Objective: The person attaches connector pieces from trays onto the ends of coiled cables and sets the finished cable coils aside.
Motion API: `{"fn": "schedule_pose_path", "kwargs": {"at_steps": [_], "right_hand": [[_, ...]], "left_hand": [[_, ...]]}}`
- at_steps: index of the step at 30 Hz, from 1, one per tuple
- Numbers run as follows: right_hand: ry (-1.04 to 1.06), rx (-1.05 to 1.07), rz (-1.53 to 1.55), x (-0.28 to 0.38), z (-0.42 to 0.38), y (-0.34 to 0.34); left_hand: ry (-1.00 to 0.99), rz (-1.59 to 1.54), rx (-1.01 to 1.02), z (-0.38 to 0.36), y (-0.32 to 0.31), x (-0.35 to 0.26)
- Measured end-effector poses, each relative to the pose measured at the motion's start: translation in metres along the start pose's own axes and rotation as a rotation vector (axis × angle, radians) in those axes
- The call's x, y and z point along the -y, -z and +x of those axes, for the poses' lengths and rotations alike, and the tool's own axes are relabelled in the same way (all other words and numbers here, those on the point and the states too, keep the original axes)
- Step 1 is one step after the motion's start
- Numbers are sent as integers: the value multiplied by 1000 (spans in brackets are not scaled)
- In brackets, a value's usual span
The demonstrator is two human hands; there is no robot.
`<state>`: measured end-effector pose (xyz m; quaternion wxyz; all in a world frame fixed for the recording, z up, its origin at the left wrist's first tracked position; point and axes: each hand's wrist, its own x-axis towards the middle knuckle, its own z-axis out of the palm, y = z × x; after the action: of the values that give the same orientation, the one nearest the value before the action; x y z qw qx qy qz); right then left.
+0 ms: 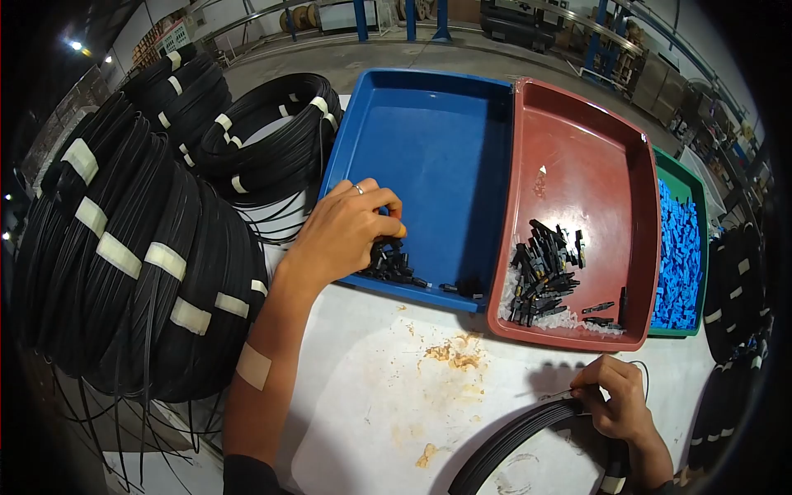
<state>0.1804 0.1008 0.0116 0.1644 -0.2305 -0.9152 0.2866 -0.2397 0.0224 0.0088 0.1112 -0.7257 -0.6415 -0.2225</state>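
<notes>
Over the near left corner of the blue tray [437, 111] is my left hand [355, 227], fingers curled and pressed together above small black parts [394, 266]; whatever they hold is hidden. A ring is on one finger and a tan patch is on the forearm. My right hand [612, 396] is closed in a pinch at the top of a coil of black cable [516, 433] at the lower right. A thin cable end shows at its fingertips, and a thin loop rises beside the hand.
A red tray [577, 124] holds black connectors [540, 276] and whitish bits. Beyond it, a green tray [703, 247] holds blue pieces [678, 256]. Large black cable coils [124, 239] with pale tape stand at the left, more at the right. Yellowish crumbs [454, 356] lie on the white table [355, 371].
</notes>
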Motion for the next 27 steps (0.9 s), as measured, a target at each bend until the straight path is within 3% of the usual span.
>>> {"fn": "schedule_pose_path", "kwargs": {"at_steps": [6, 9, 12, 13, 15, 20, 24, 25, 27], "right_hand": [[55, 21, -25, -1, 1, 0], [30, 43, -28, 2, 2, 3], [38, -4, -16, 0, -1, 2], [38, -30, -16, 0, -2, 3], [19, -38, -43, 1, -6, 11], [17, -172, -66, -23, -16, 15], [-14, -301, 0, -35, -23, 13], [-16, -326, 1, -39, -24, 10], [-15, -331, 46, -38, -28, 8]], "left_hand": [[-138, 140, 54, 6, 1, 10], [-120, 61, 37, 7, 0, 15], [14, -243, -135, 11, 10, -1], [-10, -234, -136, 12, 17, -11], [165, -432, -165, 14, 28, -37], [104, -680, -345, 18, 3, -121], [117, -744, -157, 8, -34, -205], [36, -782, -188, 7, -49, -213], [103, -859, -204, 6, -68, -228]]}}
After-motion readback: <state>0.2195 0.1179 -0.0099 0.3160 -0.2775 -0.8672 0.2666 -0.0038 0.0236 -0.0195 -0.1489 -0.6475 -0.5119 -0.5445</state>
